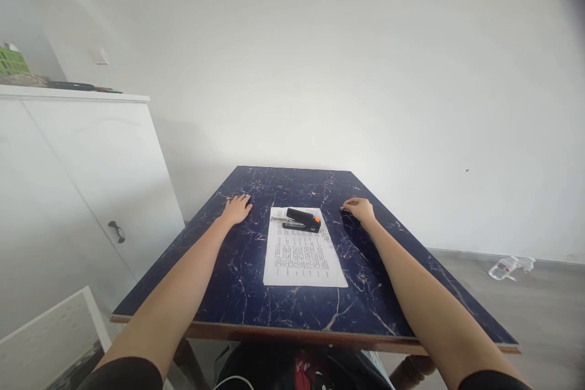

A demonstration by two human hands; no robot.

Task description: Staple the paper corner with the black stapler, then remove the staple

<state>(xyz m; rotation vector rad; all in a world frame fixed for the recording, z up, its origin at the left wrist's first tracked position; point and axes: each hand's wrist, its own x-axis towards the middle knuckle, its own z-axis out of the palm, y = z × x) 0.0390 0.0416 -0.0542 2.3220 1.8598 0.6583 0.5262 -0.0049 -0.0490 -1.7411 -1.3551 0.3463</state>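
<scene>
A black stapler (302, 221) with an orange patch lies on the upper part of a printed sheet of paper (301, 262). Its top is raised, and a silvery metal part sticks out to the left. My left hand (236, 209) rests flat on the table left of the paper, fingers spread, holding nothing. To the right of the paper, my right hand (360, 209) is closed in a pinch just over the tabletop. A small silvery piece (342, 208) shows at its fingertips, too small to name for certain.
The dark blue marble-patterned table (292, 304) stands against a white wall. At left is a white cabinet (91, 158) with things on top, including a green basket (13, 61). A clear plastic bottle (503, 267) lies on the floor at right.
</scene>
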